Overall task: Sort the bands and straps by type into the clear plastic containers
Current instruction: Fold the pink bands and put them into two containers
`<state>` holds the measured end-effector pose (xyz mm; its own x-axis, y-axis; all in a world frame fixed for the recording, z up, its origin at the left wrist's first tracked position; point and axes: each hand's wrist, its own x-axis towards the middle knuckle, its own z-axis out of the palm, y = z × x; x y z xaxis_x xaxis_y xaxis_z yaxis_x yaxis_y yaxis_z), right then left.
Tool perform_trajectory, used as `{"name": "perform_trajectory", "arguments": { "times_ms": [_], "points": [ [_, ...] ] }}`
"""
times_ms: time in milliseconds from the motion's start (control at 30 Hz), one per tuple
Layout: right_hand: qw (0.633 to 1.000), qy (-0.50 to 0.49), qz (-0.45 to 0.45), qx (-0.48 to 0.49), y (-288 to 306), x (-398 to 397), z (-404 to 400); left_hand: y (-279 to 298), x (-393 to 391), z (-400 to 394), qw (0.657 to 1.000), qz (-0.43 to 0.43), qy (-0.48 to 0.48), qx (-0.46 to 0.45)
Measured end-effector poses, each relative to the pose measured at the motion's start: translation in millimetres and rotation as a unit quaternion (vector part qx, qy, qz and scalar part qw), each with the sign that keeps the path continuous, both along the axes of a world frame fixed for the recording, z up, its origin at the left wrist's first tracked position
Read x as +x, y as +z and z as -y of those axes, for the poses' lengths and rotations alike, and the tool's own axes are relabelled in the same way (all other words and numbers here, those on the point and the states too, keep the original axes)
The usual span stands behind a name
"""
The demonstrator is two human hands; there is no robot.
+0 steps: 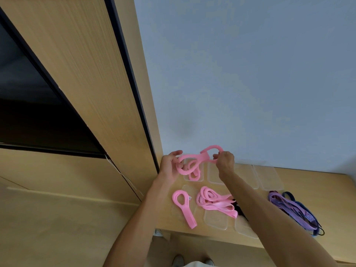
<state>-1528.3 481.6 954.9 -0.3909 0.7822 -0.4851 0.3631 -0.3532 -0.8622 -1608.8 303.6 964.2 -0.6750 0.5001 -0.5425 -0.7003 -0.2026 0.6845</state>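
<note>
Pink strap held in both hands above the far-left container, being gathered for sorting.

The pink strap hangs in loops between the two hands, its lower coils drooping into or just over the far-left clear container; which of the two cannot be told. The left hand curls its fingers round the strap's left bend, and the right hand pinches the upper right loop. To do this step well, the person would likely fold the loops together before lowering them, so no tail spills over the rim. Nearer the person, a second pink strap lies across another container, a pink pile sits beside it, and purple bands lie well apart to the right on the wooden table.
</note>
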Motion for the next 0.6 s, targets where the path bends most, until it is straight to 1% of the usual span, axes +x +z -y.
{"name": "perform_trajectory", "arguments": {
  "times_ms": [33,67,100,167,200,233,333,400,433,533,600],
  "points": [
    [0.999,0.000,-0.029,-0.032,1.8,1.8,-4.8,0.2,1.8,-0.4,1.000,-0.007,-0.017,-0.019],
    [0.997,0.014,-0.056,-0.058,4.2,3.1,-6.9,-0.8,3.6,-2.6,0.997,-0.028,-0.044,-0.063],
    [0.994,0.035,-0.075,-0.074,6.6,3.6,-6.9,-2.9,5.3,-6.8,0.987,-0.063,-0.077,-0.127],
    [0.991,0.073,-0.087,-0.071,10.5,3.1,-4.0,-4.8,9.8,-16.5,0.945,-0.151,-0.135,-0.258],
    [0.991,0.091,-0.084,-0.058,11.3,2.6,-2.0,-7.3,12.7,-20.6,0.924,-0.185,-0.153,-0.297],
    [0.990,0.109,-0.078,-0.039,12.2,1.8,-0.1,-8.3,16.1,-24.1,0.913,-0.208,-0.164,-0.311],
    [0.986,0.156,-0.064,0.014,15.5,4.7,1.5,-8.9,26.0,-34.2,0.890,-0.277,-0.201,-0.301],
    [0.983,0.168,-0.066,0.037,16.2,8.3,-1.8,-10.2,30.2,-40.7,0.880,-0.310,-0.213,-0.290],
    [0.982,0.169,-0.068,0.043,16.2,10.2,-4.4,-9.4,32.5,-43.2,0.882,-0.314,-0.208,-0.284],
    [0.980,0.176,-0.073,0.059,14.3,16.2,-13.8,-9.9,37.3,-48.4,0.905,-0.299,-0.182,-0.243],
    [0.979,0.184,-0.078,0.049,11.1,19.5,-18.4,-10.7,42.7,-52.1,0.921,-0.276,-0.155,-0.226]
  ]
}}
